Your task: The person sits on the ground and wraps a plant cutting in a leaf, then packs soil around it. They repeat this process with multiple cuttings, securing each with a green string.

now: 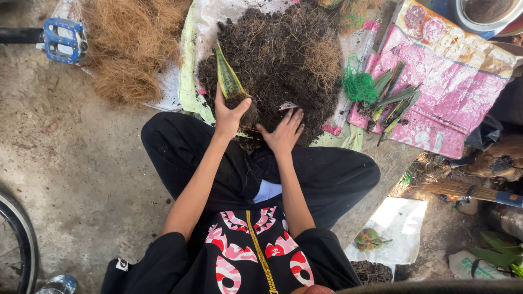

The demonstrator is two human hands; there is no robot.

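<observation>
Bare concrete floor runs under a seated person with crossed legs, and one soil heap (278,60) on a white sack sheet (201,32) serves as the landmark. At the near edge of the heap, the left hand (229,117) has its fingers and thumb clenched around the soil-covered base of one green pointed leaf cutting (227,79), which stands upright, tilted slightly left. Just right of it, the right hand (284,132) lies flat with its fingers spread and released, pressing on the soil at the heap's near edge; it holds nothing. Left of the heap lies one pile of brown coconut fibre (128,46), and beyond that, one blue bicycle pedal (64,39). Right of the heap sits one tangle of green string (358,86), then a bunch of more leaf cuttings (395,100), too overlapped to count, lying on one pink printed plastic bag (457,92) spread flat. Far right and nearer the person, one broom (463,189) rests on the ground.
</observation>
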